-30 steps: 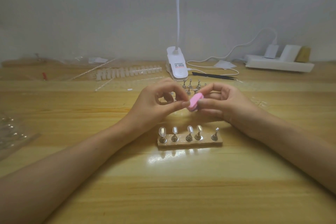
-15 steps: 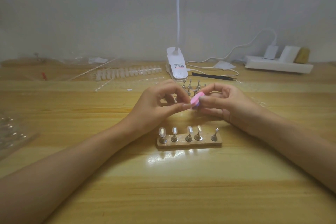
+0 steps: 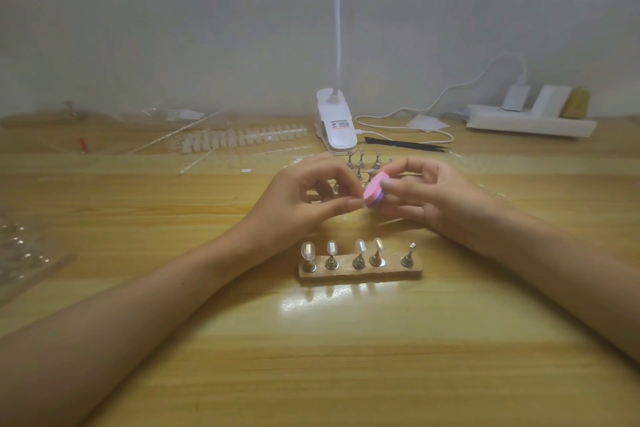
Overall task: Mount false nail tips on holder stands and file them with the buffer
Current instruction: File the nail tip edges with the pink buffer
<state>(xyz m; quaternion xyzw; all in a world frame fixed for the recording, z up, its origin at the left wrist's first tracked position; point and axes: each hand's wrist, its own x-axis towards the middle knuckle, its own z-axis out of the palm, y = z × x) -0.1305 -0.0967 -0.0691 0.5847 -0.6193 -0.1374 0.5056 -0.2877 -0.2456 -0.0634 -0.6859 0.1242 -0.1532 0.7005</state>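
Buffer [image 3: 374, 189] pinched by right hand [image 3: 437, 200]; left hand [image 3: 297, 199] fingertips meet it, grip contents unclear

clip lamp [image 3: 337, 128] just beyond fingers [image 3: 329, 208]; black tweezers [image 3: 405, 144] beyond, to right; power strip [image 3: 530, 121] far right; plastic bag [image 3: 20, 253] far left

**Dim and hazy**

White glare sits on the yellow wooden bench [image 3: 346, 374] just in front of the pale wooden strip of metal holder stands [image 3: 360, 272]. Far behind that strip everything is soft; bench lines bow at the edges.
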